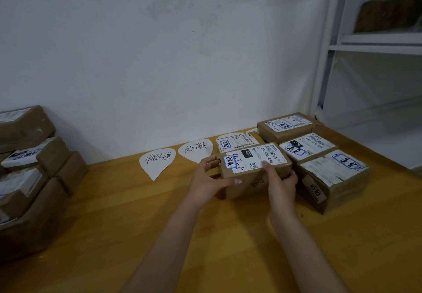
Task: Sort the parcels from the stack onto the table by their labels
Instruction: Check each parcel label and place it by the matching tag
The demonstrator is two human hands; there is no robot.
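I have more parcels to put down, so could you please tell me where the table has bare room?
Widest bare table lies between the stack at left and the left hand, before the paper signs. More at front right. Crowded back right: sorted parcels and held parcel.

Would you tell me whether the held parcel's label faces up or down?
Up: the label shows on top of the parcel, gripped by the left hand and right hand.

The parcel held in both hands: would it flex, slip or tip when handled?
Probably stiff: the parcel is a cardboard box with straight edges, unbent under the left hand and right hand. Likely stable set down, being low and flat-sided. Matte cardboard should grip well.
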